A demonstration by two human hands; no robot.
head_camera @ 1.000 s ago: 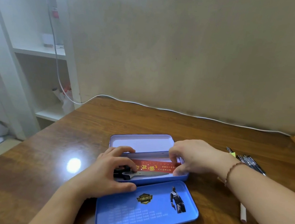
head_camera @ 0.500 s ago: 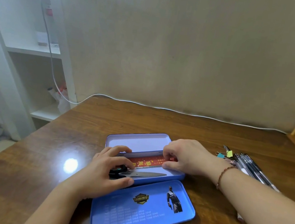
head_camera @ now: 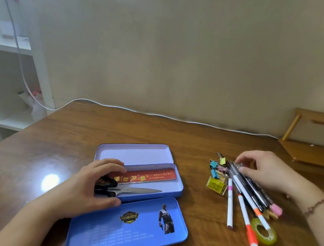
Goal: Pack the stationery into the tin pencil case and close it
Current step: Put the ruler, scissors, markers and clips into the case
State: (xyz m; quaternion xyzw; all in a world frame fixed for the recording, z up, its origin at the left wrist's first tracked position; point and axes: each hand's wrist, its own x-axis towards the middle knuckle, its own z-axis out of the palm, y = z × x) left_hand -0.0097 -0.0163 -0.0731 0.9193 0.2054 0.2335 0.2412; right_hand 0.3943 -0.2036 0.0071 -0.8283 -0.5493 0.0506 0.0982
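The blue tin pencil case (head_camera: 178, 186) lies open on the brown wooden counter (head_camera: 156, 130), a little left of the middle. Its tray holds a red ruler (head_camera: 150, 177) along the far side and a pair of scissors (head_camera: 138, 191) along the near side, blades pointing right. A pale inner tray (head_camera: 133, 153) lies touching the case on its far side, and the lid (head_camera: 123, 230) lies flat on the near side, printed with a badge and a small figure.

The left hand (head_camera: 92, 187) rests over the left end of the case, fingers spread and curved across the black scissor handles, thumb on the near rim; it steadies the case rather than gripping anything.

To the right, well apart from the case, sits a heap of stationery. The right hand (head_camera: 261, 170) hovers over the far end of a bundle of dark pens (head_camera: 251, 187), its fingers bent and pinching toward their tips; whether it has closed on a pen I cannot tell. A bracelet circles that wrist. Coloured binder clips (head_camera: 216, 167) lie at the left of the heap, with a yellow box (head_camera: 216, 185) just near of them. White pens with pink and orange bands (head_camera: 244, 212) fan out toward the near side, and a roll of green tape (head_camera: 264, 231) lies at their ends. A pink eraser (head_camera: 276, 209) sits on the right of the pile.

A white cable (head_camera: 158, 115) runs along the far edge of the counter.
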